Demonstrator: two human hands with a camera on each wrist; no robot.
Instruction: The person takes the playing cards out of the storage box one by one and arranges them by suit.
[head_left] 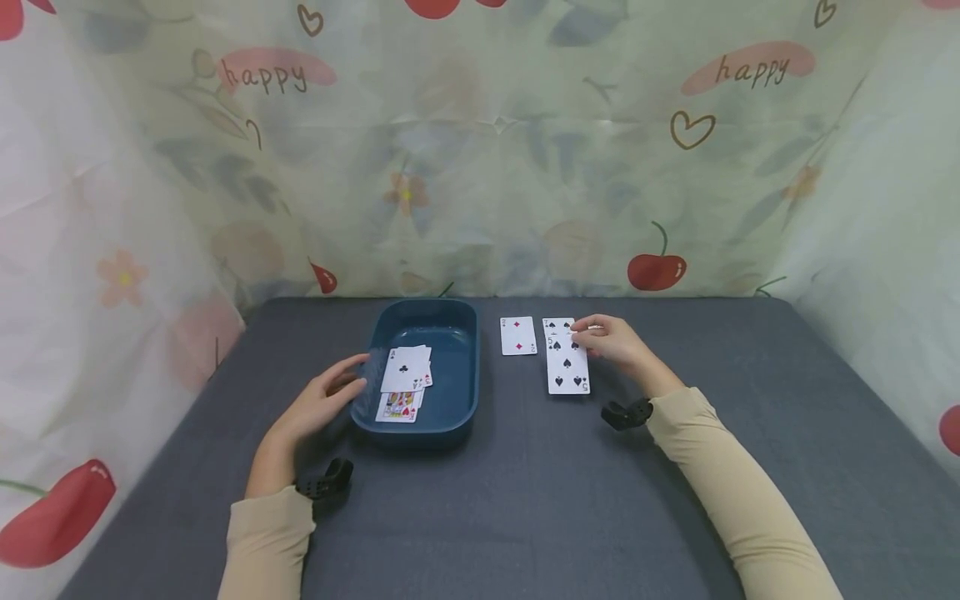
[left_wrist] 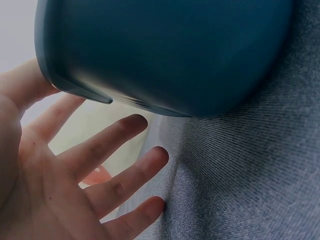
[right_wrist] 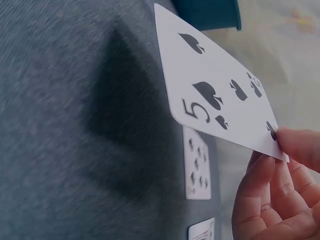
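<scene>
My right hand [head_left: 611,340] pinches one end of a five of spades [right_wrist: 215,95] between thumb and fingers. The card is tilted above the cloth and casts a shadow. Beyond it lies a seven of spades [right_wrist: 197,165], partly covered in the head view. A two of diamonds [head_left: 518,336] lies to its left. My left hand [head_left: 322,400] is at the left side of a blue tray [head_left: 467,417], fingers spread and fairly straight, fingertips by the rim; firm contact is unclear. Inside the tray, an ace of clubs [head_left: 403,369] overlaps other cards, including a red-marked face card [head_left: 397,408].
Dark grey cloth [head_left: 525,508] covers the table. Another card [right_wrist: 202,231], partly cut off, lies past the seven in the right wrist view. A patterned curtain [head_left: 495,208] stands behind the table's back edge and along both sides.
</scene>
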